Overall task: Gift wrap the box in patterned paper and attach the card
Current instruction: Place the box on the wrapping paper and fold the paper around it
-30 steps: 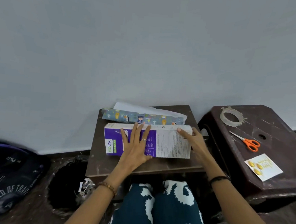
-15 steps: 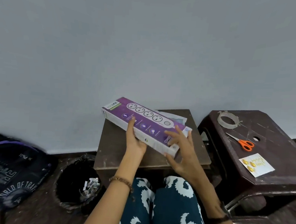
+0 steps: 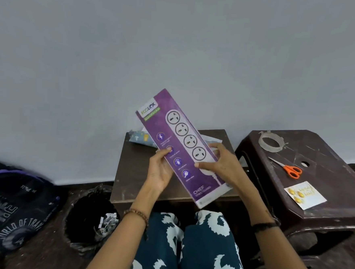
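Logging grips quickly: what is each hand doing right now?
Left hand: holds the box by its left edge.
Right hand: holds the box by its right edge.

Both the left hand (image 3: 161, 171) and right hand (image 3: 222, 166) grip the purple box (image 3: 180, 147) tilted above the stool (image 3: 127, 179)

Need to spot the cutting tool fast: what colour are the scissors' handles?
Orange handles on the scissors, lying on the dark stool; head view.

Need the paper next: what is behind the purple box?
Behind the purple box, the patterned paper lies on the small table, with white sheet edges showing to the right. The box covers its middle.
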Demonstrator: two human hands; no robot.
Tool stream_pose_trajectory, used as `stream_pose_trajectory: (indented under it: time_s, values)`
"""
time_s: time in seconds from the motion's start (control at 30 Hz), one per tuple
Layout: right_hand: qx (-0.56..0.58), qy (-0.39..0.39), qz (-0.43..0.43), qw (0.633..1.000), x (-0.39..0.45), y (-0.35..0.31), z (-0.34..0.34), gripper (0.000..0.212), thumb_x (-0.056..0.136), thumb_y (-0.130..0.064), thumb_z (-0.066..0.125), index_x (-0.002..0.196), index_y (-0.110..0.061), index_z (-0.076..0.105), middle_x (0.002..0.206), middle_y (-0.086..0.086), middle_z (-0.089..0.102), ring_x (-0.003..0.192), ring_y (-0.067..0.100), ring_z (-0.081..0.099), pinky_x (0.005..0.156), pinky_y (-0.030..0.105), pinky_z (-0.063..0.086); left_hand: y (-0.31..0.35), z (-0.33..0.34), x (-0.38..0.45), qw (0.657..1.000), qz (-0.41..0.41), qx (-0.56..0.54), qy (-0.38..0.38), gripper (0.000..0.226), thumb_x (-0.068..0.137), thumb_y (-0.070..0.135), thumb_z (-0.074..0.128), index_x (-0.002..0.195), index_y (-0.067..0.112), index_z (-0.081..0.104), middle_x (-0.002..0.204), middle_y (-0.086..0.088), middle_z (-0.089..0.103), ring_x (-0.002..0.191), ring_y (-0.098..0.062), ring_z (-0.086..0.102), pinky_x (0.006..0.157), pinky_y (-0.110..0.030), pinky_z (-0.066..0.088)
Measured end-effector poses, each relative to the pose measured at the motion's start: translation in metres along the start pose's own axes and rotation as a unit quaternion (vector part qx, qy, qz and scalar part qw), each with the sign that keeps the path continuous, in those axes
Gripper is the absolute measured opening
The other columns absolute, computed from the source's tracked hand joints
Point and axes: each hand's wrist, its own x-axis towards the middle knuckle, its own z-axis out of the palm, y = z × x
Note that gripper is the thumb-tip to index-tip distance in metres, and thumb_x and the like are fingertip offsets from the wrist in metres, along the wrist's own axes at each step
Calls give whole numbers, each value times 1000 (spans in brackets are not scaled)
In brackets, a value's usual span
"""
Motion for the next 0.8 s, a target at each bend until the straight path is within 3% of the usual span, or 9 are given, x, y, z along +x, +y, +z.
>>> stream_pose_trajectory:
  time_s: [0.1, 0.17, 0.33, 0.43, 0.47, 0.53, 0.63, 0.7, 0.8]
  values:
    - [-217, 99, -58, 969, 19, 6, -5, 65, 74, -38, 75, 126, -18, 42, 116, 1, 48, 95, 16, 56, 72, 27, 40, 1, -7, 26, 983, 11, 180, 36, 39, 84, 0, 56, 119, 15, 52, 110, -2, 62, 102, -16, 58, 96, -35, 42]
    - [-341, 171, -113, 917, 33, 13, -8, 63, 76, -34, 72, 129, -15, 44, 114, 6, 46, 97, 24, 53, 72, 30, 34, -1, -14, 45, 935, 44, 344, 71, 44, 88, 0, 53, 130, 11, 48, 121, -5, 60, 116, -17, 53, 98, -27, 37]
    - [-426, 279, -143, 849, 68, 34, -12, 54, 63, -22, 79, 112, -10, 60, 97, 12, 55, 81, 32, 56, 66, 35, 38, 4, -28, 107, 668, 174, 723, -14, 51, 90, 11, 54, 139, 8, 39, 143, -11, 42, 135, -26, 35, 107, -36, 31]
    - [-408, 313, -151, 844, 82, 42, -11, 54, 57, -19, 81, 107, -10, 62, 92, 12, 57, 73, 32, 56, 62, 35, 39, 9, -17, 144, 505, 110, 854, -62, 86, 82, 25, 67, 148, 14, 14, 155, -5, 17, 145, -25, 1, 114, -51, 3]
    - [-401, 321, -152, 844, 85, 44, -10, 54, 56, -18, 81, 106, -10, 62, 91, 12, 57, 72, 32, 56, 61, 34, 39, 8, -13, 153, 480, 58, 873, -62, 92, 79, 28, 69, 149, 17, 10, 155, -2, 18, 145, -25, -2, 112, -56, -1]
    - [-394, 328, -156, 844, 92, 47, -9, 55, 53, -14, 81, 105, -10, 61, 90, 12, 57, 71, 32, 56, 60, 34, 40, 2, -5, 164, 467, -33, 881, -64, 87, 78, 22, 68, 148, 21, 17, 148, -2, 30, 144, -26, 10, 109, -65, 2]
    - [-398, 317, -161, 846, 97, 51, -5, 57, 52, -11, 80, 105, -9, 61, 92, 12, 57, 72, 32, 56, 62, 34, 40, -3, -4, 168, 452, -6, 886, -104, 45, 83, 6, 55, 126, 14, 51, 128, -7, 47, 129, -25, 38, 105, -66, 17]
    - [-401, 318, -162, 844, 96, 53, -3, 58, 52, -10, 79, 106, -10, 61, 93, 11, 57, 73, 31, 56, 63, 34, 41, -2, -10, 163, 452, 58, 874, -169, 37, 82, -1, 51, 115, 12, 62, 130, -4, 49, 133, -21, 33, 106, -65, 11]
    - [-389, 323, -163, 847, 90, 54, 0, 59, 54, -11, 81, 109, -10, 59, 95, 10, 57, 75, 29, 57, 65, 34, 41, 5, -26, 154, 496, 126, 823, -244, 40, 79, -6, 56, 100, 23, 73, 149, 1, 31, 144, -18, 6, 105, -67, -1]
